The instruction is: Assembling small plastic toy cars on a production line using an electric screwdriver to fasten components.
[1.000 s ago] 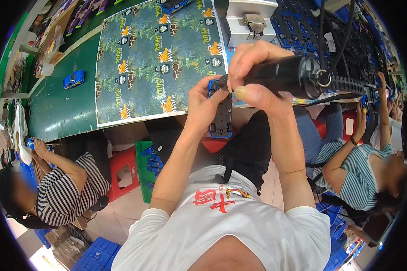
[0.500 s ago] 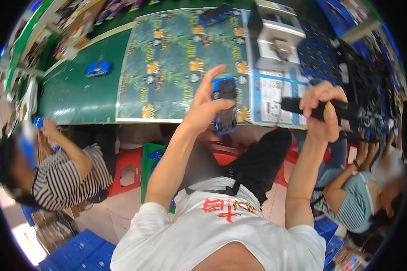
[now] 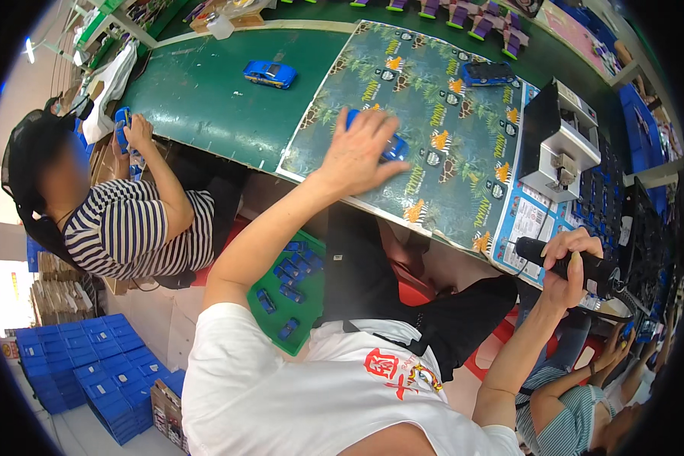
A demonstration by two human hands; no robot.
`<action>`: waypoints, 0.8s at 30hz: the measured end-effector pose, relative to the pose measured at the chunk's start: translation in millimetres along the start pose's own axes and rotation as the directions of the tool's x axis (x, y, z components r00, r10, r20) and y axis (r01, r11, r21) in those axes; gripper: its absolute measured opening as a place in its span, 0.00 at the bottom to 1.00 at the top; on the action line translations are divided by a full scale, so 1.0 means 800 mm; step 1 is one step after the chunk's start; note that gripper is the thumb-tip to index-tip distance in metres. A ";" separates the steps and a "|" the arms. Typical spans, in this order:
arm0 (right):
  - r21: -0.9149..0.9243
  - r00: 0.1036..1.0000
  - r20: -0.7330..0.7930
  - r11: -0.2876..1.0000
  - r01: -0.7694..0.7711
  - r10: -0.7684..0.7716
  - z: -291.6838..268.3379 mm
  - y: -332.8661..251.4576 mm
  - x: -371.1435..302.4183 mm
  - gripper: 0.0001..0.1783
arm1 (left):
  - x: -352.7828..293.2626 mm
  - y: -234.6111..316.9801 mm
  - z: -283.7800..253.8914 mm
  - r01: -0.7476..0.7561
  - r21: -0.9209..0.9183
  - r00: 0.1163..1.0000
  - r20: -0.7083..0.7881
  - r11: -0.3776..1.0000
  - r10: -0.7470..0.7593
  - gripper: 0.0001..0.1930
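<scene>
Blue body of the toy car (image 3: 394,149) now faces up, replacing its black underside, so the screwdriver (image 3: 601,276) is away from it. Toward the patterned sheet's (image 3: 463,201) front left corner, the left hand (image 3: 357,148) covers it, thumb spread, grip unclear; the right hand (image 3: 570,278) clamps the screwdriver.

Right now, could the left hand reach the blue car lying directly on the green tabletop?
Probably yes: nothing stands between the left hand and the blue car, though the hand is over another car on the patterned sheet.
</scene>
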State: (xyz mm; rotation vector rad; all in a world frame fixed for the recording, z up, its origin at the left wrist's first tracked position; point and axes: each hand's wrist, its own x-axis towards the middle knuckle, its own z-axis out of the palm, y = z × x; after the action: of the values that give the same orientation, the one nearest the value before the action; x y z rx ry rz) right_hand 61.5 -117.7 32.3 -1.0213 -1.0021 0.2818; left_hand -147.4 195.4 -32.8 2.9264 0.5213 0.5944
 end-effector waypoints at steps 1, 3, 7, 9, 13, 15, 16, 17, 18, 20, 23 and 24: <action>0.030 1.000 -0.001 0.999 -0.012 0.012 0.004 0.002 0.002 0.10 | -0.004 -0.014 0.001 0.051 0.016 0.998 -0.048 0.999 -0.050 0.38; 0.061 1.000 0.007 0.998 -0.027 0.026 0.011 0.006 0.005 0.10 | -0.012 -0.051 -0.003 0.126 0.052 0.989 -0.088 0.991 -0.121 0.35; 0.097 0.999 0.005 0.995 -0.037 0.037 0.017 0.014 0.007 0.09 | -0.044 -0.137 -0.025 0.200 0.188 0.972 -0.165 0.962 -0.169 0.31; 0.080 0.998 0.021 0.995 -0.055 0.054 0.020 0.015 0.007 0.09 | -0.069 -0.184 -0.035 0.321 0.149 0.915 -0.304 0.935 -0.266 0.32; 0.076 0.997 0.006 0.994 -0.078 0.078 0.024 0.022 0.006 0.09 | -0.097 -0.189 -0.036 0.406 0.106 0.865 -0.364 0.908 -0.344 0.33; 0.054 0.995 -0.020 0.994 -0.094 0.095 0.030 0.023 0.007 0.08 | -0.098 -0.179 -0.026 0.406 0.109 0.870 -0.350 0.907 -0.347 0.33; 0.060 0.995 -0.012 0.994 -0.093 0.094 0.031 0.021 0.007 0.08 | -0.096 -0.177 -0.025 0.401 0.102 0.867 -0.363 0.910 -0.341 0.32; 0.066 0.996 -0.005 0.994 -0.092 0.092 0.030 0.017 0.006 0.08 | -0.093 -0.175 -0.024 0.397 0.084 0.865 -0.367 0.914 -0.342 0.32; 0.061 0.996 0.016 0.994 -0.090 0.089 0.027 0.014 0.004 0.09 | -0.088 -0.173 -0.024 0.390 0.068 0.864 -0.372 0.918 -0.339 0.31; 0.064 0.997 0.008 0.995 -0.077 0.076 0.023 0.005 -0.001 0.12 | -0.076 -0.169 -0.022 0.362 0.044 0.866 -0.386 0.931 -0.318 0.30; 0.029 0.997 -0.007 0.997 -0.077 0.077 0.009 -0.003 -0.011 0.13 | -0.050 -0.168 -0.019 0.289 0.066 0.890 -0.387 0.955 -0.242 0.31; 0.036 0.997 -0.019 0.996 -0.077 0.078 0.009 -0.006 -0.013 0.13 | -0.038 -0.169 -0.019 0.258 0.077 0.902 -0.376 0.963 -0.212 0.31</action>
State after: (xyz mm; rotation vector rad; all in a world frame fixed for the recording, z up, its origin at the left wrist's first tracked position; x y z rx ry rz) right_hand 48.6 -122.4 31.3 -1.0300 -0.9373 0.3510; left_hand -221.6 311.4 -53.4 2.8051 0.9707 1.1156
